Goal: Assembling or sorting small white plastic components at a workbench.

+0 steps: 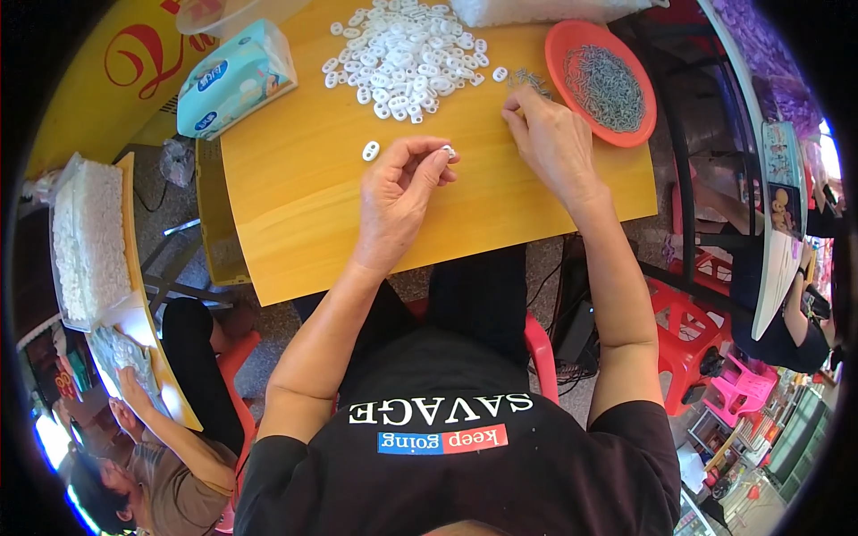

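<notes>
My left hand (399,183) pinches a small white oval plastic piece (449,152) between thumb and forefinger, above the near part of the yellow table (313,214). A loose white two-holed piece (370,151) lies just left of that hand. My right hand (556,147) is at the right, its fingertips drawn together beside a small group of grey metal screws (531,83). Whatever is between those fingertips is too small to make out. Close by on its right, a red round plate (642,125) holds a heap of similar screws (608,89).
A large pile of white two-holed pieces (407,58) covers the table's far middle. A tissue pack (237,79) stands at the far left, and a clear plastic bag (554,9) at the far edge. Another person's hands (134,402) work at a side table on the left. Red stools (684,330) stand right.
</notes>
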Demonstrator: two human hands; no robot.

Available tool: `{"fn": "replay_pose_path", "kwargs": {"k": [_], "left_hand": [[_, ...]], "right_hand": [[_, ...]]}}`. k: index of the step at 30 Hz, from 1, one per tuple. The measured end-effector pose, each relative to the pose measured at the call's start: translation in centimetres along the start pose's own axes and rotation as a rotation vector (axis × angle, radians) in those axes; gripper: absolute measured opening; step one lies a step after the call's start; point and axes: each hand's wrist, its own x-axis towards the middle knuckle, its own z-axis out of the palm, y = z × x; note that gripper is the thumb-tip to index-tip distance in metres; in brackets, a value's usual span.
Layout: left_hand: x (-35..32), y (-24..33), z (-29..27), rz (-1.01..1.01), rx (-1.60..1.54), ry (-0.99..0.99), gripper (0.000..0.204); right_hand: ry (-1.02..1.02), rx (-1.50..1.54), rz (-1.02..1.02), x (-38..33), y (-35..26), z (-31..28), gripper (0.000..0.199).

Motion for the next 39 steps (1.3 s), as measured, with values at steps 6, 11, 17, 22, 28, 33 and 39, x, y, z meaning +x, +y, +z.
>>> {"fn": "replay_pose_path", "kwargs": {"k": [6,11,17,22,28,33,39], "left_hand": [[0.1,-0.1,-0.1,-0.002,0.003,-0.002,0.016],[0.2,0.0,-0.3,-0.001,0.020,-0.015,0.019],[0.3,0.1,-0.2,0.006,-0.004,0.007,0.016],[0.2,0.0,-0.4,-0.003,-0.049,-0.009,0.017],[0.3,-0.1,-0.4,0.006,-0.060,-0.007,0.016],[0.4,-0.2,-0.9,-0.012,-0.135,0.011,0.017],[0.5,0.0,-1.4,-0.056,-0.243,0.018,0.017]], "right_hand": [[0.006,0.144,-0.058,-0.2,-0.3,-0.1,0.010],[0.088,0.248,0.008,-0.4,0.7,-0.9,0.011],[0.069,0.133,-0.066,-0.6,0.6,-0.7,0.014],[0.090,0.046,-0.090,-0.1,-0.4,0.7,0.011],[0.121,-0.040,-0.142,0.3,0.0,1.7,0.009],[0.124,-0.047,-0.148,0.2,-0.2,1.7,0.008],[0.029,0.788,0.170,-0.9,-3.2,0.8,0.015]]}}
